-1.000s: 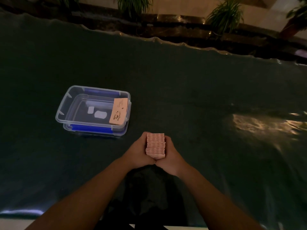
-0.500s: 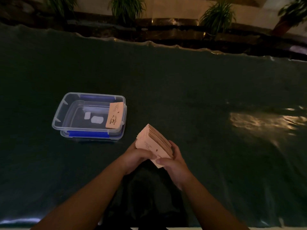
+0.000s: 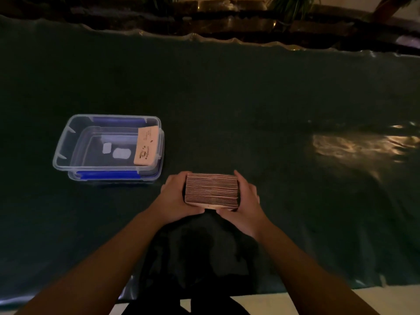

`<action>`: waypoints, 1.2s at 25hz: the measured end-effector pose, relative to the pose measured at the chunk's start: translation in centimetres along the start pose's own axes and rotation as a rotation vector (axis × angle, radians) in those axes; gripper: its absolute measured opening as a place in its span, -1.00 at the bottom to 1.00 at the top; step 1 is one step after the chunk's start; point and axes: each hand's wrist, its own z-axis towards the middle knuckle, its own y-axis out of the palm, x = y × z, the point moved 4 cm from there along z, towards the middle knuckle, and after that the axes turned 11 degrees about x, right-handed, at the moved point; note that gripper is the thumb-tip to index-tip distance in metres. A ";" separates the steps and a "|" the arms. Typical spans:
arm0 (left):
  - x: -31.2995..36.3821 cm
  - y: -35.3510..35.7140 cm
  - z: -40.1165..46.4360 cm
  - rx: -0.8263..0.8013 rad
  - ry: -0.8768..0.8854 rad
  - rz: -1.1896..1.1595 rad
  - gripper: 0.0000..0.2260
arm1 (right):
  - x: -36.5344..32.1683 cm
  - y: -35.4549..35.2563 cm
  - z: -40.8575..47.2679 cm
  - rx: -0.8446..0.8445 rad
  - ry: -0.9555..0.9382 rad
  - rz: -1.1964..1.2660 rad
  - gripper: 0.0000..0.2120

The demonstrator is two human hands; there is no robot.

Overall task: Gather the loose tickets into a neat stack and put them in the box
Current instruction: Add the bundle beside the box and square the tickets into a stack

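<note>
**Stack squared on its long edge, box waiting at left**

At centre left of the frame I see the clear box (image 3: 108, 147) with blue clips, open, one ticket (image 3: 146, 146) leaning against its right wall. Just right of it and lower, at frame centre, my left hand (image 3: 176, 196) is closed around the left end of the ticket stack (image 3: 211, 190), and my right hand (image 3: 246, 202) is closed around the right end, thumbs under the near face. Half a second ago the stack was fanned and tilted between the hands; now it stands on edge on the dark green cloth (image 3: 272, 110), edges level and turned broadside to me. I judge the squaring step nearly done, so the remaining move is a carry leftward into the box. At right, only a light reflection on the cloth; I see no loose tickets left there.
</note>
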 end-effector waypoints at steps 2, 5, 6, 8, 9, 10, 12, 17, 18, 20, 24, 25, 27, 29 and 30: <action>-0.8 0.9 -0.2 -0.015 -0.029 0.080 -0.10 | 0.6 0.7 0.3 -0.012 0.004 -0.112 0.19; -1.8 1.7 0.0 -0.043 -0.011 0.167 0.07 | 1.5 1.4 0.6 -0.029 0.006 -0.189 0.24; -1.9 1.7 0.2 -0.036 0.012 0.183 0.09 | 1.7 1.4 0.8 -0.029 0.002 -0.199 0.24; -2.1 1.6 0.7 -0.026 0.038 0.215 0.09 | 2.0 1.5 1.0 -0.020 -0.017 -0.206 0.22; -2.1 1.7 0.9 -0.022 0.042 0.234 0.08 | 2.1 1.5 1.1 -0.016 -0.026 -0.207 0.21; -2.0 1.8 1.1 -0.017 0.045 0.256 0.06 | 2.1 1.4 1.2 -0.018 -0.032 -0.207 0.20; -1.8 2.1 1.2 -0.012 0.057 0.286 0.00 | 2.3 1.2 1.3 -0.029 -0.040 -0.200 0.19; -1.0 1.9 2.7 0.052 0.035 0.245 -0.09 | 1.9 0.7 1.9 0.012 -0.065 -0.189 0.22; -0.8 1.8 3.2 0.061 0.022 0.243 -0.07 | 1.7 0.6 2.4 0.022 -0.060 -0.196 0.23; -0.7 1.6 3.8 0.024 -0.016 0.224 0.03 | 1.3 0.4 3.2 0.022 -0.047 -0.221 0.26; -1.4 2.1 3.7 -0.050 -0.043 0.213 0.12 | 1.2 1.2 3.6 0.045 -0.018 -0.224 0.30; -1.5 2.3 3.7 -0.050 -0.044 0.212 0.09 | 1.3 1.4 3.7 0.059 -0.009 -0.220 0.29; -1.7 2.2 3.7 -0.027 -0.050 0.172 0.00 | 1.7 1.4 3.9 0.079 -0.006 -0.201 0.29; -1.8 1.8 3.8 0.003 -0.039 0.140 -0.05 | 2.1 1.0 4.1 0.071 -0.014 -0.191 0.32; -2.0 1.7 3.8 0.006 -0.035 0.144 -0.04 | 2.4 0.9 4.1 0.058 -0.023 -0.205 0.35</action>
